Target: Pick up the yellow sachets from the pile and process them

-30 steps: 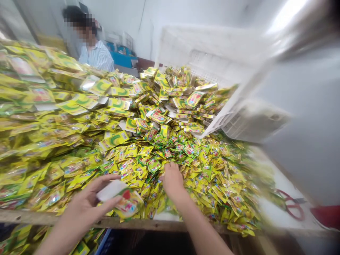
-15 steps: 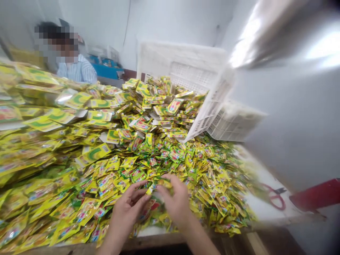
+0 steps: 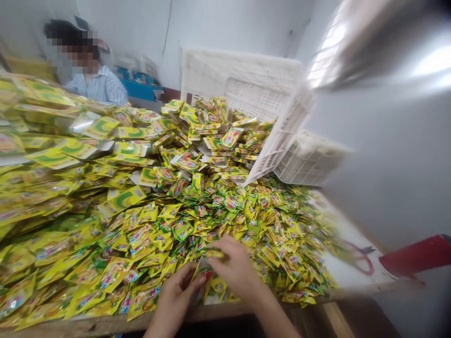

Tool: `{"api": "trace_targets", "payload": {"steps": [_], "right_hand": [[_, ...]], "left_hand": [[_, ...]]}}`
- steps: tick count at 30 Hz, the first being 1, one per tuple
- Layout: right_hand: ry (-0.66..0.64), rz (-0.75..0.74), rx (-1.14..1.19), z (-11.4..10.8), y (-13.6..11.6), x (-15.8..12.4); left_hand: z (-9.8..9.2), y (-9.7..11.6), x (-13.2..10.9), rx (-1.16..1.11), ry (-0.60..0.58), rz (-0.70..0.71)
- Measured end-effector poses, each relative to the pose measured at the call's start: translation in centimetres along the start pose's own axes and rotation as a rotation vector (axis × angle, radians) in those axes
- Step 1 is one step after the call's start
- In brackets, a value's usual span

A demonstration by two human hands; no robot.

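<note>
A huge heap of small yellow-and-green sachets (image 3: 197,220) covers the wooden table (image 3: 105,324). My left hand (image 3: 178,293) is near the table's front edge, fingers curled on a larger yellow pouch (image 3: 204,277) with a red mark. My right hand (image 3: 236,267) meets it from the right, fingertips pinched on a small sachet (image 3: 214,254) at the pouch's top. Both hands lie on the pile's near slope.
A white plastic crate (image 3: 278,136) lies tipped at the back, sachets spilling from it. Larger yellow packets (image 3: 70,150) pile up on the left. Red-handled scissors (image 3: 359,260) and a red object (image 3: 416,256) lie at the right. A person in a striped shirt (image 3: 98,87) sits behind.
My left hand carried the pouch rightward from the table edge to meet my right hand. The right hand left the pile and pinched a sachet at the pouch. The camera shifted right.
</note>
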State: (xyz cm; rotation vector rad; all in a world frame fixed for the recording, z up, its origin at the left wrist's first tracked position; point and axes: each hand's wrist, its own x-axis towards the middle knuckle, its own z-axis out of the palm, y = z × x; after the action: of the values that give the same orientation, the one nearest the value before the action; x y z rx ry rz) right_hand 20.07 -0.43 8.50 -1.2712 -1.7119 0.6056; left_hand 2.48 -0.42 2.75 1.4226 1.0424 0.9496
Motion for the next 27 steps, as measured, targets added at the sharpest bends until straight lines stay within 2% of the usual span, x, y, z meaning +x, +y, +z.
{"api": "trace_targets", "payload": {"steps": [4,7,9,11,14,16,19,22,24,26,27], "right_hand": [[-0.130,-0.050,-0.219,0.5,-0.1,-0.4],[-0.317,-0.086,-0.328,-0.1,-1.1,-0.3],[-0.408,-0.096,-0.353,-0.6,-1.9,0.0],[-0.425,-0.065,-0.315,-0.9,-2.3,0.3],[-0.346,-0.036,-0.236,-0.5,-1.8,0.6],[-0.284,-0.069,-0.261,0.3,-1.0,0.5],[-0.299,-0.120,-0.300,1.1,0.0,-0.3],[-0.323,-0.113,-0.166,0.9,0.2,-1.5],[-0.190,-0.015,0.003,0.6,0.2,-2.3],[-0.004,0.203,0.223,0.8,0.6,-3.0],[0.042,0.329,0.346,1.2,0.9,-3.4]], "left_hand": [[0.1,-0.9,-0.5,-0.101,0.030,-0.011],[0.4,-1.7,-0.7,-0.161,0.013,-0.017],[0.3,-2.1,-0.7,-0.195,-0.009,-0.010],[0.1,-2.5,-0.7,-0.235,-0.035,-0.010],[-0.3,-2.7,-0.7,-0.240,-0.068,-0.020],[-0.5,-2.7,-0.7,-0.210,-0.061,-0.020],[-0.6,-2.5,-0.7,-0.178,-0.039,-0.013],[-0.7,-2.2,-0.9,-0.141,-0.054,-0.022],[-0.9,-1.9,-1.2,-0.111,-0.069,-0.042],[-1.1,-1.5,-1.6,-0.087,-0.059,-0.074],[-1.3,-1.3,-1.8,-0.081,-0.045,-0.096]]}}
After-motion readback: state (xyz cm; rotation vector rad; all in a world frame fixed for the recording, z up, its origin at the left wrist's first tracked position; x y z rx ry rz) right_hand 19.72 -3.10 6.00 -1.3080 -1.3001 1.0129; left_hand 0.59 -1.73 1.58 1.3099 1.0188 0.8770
